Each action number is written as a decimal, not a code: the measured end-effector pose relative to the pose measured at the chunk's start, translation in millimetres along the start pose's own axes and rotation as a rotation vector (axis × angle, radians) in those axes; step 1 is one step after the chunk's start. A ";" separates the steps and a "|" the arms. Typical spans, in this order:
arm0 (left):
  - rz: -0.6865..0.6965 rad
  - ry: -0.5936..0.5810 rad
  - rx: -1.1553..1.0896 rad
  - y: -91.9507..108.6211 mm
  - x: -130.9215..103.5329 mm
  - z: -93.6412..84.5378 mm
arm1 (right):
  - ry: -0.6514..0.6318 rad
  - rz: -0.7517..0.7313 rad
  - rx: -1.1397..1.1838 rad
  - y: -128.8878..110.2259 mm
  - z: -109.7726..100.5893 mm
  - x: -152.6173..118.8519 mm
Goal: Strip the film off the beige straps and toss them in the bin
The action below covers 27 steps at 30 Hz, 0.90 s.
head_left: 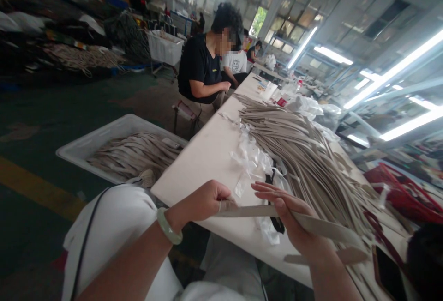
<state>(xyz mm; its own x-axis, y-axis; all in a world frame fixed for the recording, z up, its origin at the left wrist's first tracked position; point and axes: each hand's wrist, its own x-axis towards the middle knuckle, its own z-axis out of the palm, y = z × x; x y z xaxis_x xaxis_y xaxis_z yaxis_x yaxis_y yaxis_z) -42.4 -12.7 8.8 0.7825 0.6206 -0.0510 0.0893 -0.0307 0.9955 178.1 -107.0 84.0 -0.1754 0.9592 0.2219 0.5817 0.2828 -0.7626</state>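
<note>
A long flat beige strap [252,211] runs across in front of me. My left hand [204,201], with a pale green bangle [169,227] at its wrist, is closed around one end. My right hand [294,218] has its fingers stretched out, and the strap passes at its thumb and palm. I cannot tell whether the thumb presses on it. Beyond the right hand the strap curves and doubles back under the wrist. Crumpled clear plastic [254,153] and a black strip [276,225] lie on the table behind my hands.
A large bundle of similar straps [297,153] covers the right of the white table [194,162]. A phone [389,273] lies at lower right, near a red bag [404,195]. A white bin [86,160] of strips stands at left. A co-worker [200,65] sits along the table.
</note>
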 end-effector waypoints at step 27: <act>-0.005 0.062 -0.073 -12.2 6.6 20.7 | 0.415 0.183 0.805 21.9 32.1 3.8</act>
<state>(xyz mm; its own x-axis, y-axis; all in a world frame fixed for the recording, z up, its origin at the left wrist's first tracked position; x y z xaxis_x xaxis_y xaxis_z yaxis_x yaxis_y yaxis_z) -25.5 -24.5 -5.4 0.7420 0.6683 -0.0532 0.0458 0.0287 0.9985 164.7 -97.3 48.7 0.2546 0.9573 0.1373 -0.1827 0.1870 -0.9652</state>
